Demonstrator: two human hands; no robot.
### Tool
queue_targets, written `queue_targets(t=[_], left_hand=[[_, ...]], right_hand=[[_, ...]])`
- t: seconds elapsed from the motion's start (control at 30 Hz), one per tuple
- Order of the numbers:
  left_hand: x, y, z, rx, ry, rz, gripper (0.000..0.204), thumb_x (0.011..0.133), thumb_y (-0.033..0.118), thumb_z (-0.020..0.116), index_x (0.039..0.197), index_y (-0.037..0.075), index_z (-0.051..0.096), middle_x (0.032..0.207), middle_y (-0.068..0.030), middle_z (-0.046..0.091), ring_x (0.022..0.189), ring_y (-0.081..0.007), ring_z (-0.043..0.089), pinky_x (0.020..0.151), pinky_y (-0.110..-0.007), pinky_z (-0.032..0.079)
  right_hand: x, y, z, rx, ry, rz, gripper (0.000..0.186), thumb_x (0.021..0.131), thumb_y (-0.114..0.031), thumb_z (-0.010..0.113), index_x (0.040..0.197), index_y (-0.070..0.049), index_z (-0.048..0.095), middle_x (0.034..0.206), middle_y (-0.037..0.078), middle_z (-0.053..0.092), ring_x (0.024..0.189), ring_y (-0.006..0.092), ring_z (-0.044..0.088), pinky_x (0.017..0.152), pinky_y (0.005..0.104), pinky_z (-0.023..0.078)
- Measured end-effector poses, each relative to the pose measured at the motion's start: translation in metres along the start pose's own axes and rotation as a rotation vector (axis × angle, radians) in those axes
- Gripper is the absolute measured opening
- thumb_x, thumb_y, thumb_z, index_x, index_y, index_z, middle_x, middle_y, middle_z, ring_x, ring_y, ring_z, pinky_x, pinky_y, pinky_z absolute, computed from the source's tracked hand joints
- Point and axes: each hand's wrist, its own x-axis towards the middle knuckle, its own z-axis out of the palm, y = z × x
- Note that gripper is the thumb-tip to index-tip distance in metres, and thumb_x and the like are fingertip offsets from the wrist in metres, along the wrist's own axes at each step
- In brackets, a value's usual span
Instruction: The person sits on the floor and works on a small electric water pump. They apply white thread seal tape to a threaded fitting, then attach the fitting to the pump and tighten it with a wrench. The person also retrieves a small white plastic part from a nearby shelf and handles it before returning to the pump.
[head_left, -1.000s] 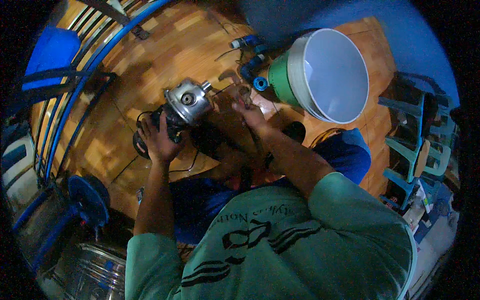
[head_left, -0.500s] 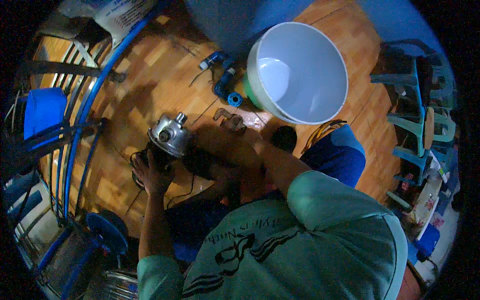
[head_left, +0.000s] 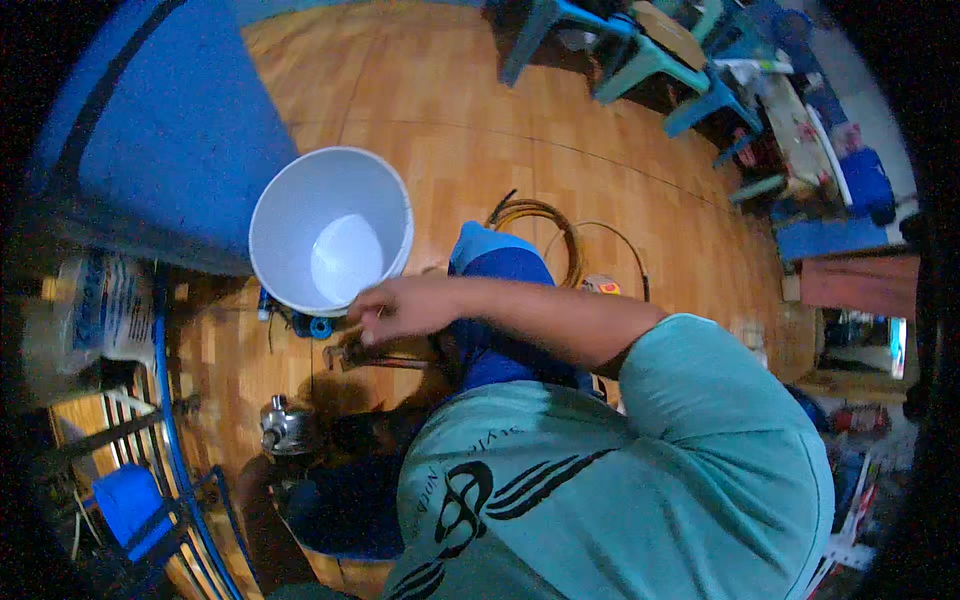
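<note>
In deep shadow at the lower left, my left hand (head_left: 262, 478) is beside a silvery metal pump head (head_left: 286, 430) with a short pipe stub. Its fingers do not show clearly. My right hand (head_left: 400, 308) hovers slightly blurred in front of the white bucket (head_left: 335, 235), fingers loosely bent and nothing visible in them. Just below it lies a pipe wrench (head_left: 350, 357) with a reddish handle, seemingly apart from the hand. Blue pipe fittings (head_left: 318, 327) sit by the bucket's base, partly hidden by it.
Coiled yellow-brown hose (head_left: 570, 245) lies on the wood-patterned floor beyond my blue-clad knee (head_left: 500, 265). Plastic stools (head_left: 655, 65) stand at the far right. A blue surface (head_left: 180, 130) is at the upper left, a blue-framed metal rack (head_left: 180, 450) at the left.
The view has swung right, so the bucket and pump appear farther left. My right hand has come off the wrench area and lifted above it. The hose coil shows more fully.
</note>
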Motion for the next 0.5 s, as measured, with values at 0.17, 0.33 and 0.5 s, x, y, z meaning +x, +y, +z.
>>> queue_targets(t=[0.17, 0.33, 0.5], left_hand=[[0.006, 0.128, -0.122, -0.087, 0.303, 0.343, 0.053, 0.078, 0.041, 0.076, 0.113, 0.004, 0.066, 0.083, -0.0154, 0.067, 0.078, -0.0343, 0.066, 0.075, -0.043, 0.053], [0.024, 0.293, -0.142, -0.157, 0.251, 0.745, 0.068, 0.076, 0.039, 0.079, 0.125, -0.003, 0.058, 0.106, -0.0224, 0.067, 0.095, -0.0369, 0.065, 0.082, -0.043, 0.052], [0.067, 0.28, -0.087, 0.021, 0.126, 0.926, 0.076, 0.08, 0.049, 0.072, 0.132, -0.003, 0.052, 0.115, -0.0274, 0.064, 0.105, -0.0442, 0.061, 0.089, -0.048, 0.05]], right_hand=[[-0.117, -0.022, -0.099, -0.226, 0.388, 0.104, 0.053, 0.089, -0.037, 0.067, 0.129, -0.003, 0.057, 0.116, 0.017, 0.066, 0.106, 0.0292, 0.064, 0.091, 0.0394, 0.05], [-0.195, -0.05, -0.163, -0.59, 0.518, 0.259, 0.053, 0.086, -0.036, 0.068, 0.129, -0.006, 0.057, 0.119, 0.019, 0.065, 0.107, 0.0369, 0.062, 0.091, 0.0467, 0.05], [-0.294, -0.085, -0.117, -0.704, 0.774, 0.569, 0.057, 0.087, -0.046, 0.065, 0.131, -0.012, 0.056, 0.119, 0.017, 0.065, 0.109, 0.0383, 0.062, 0.092, 0.0498, 0.049]])
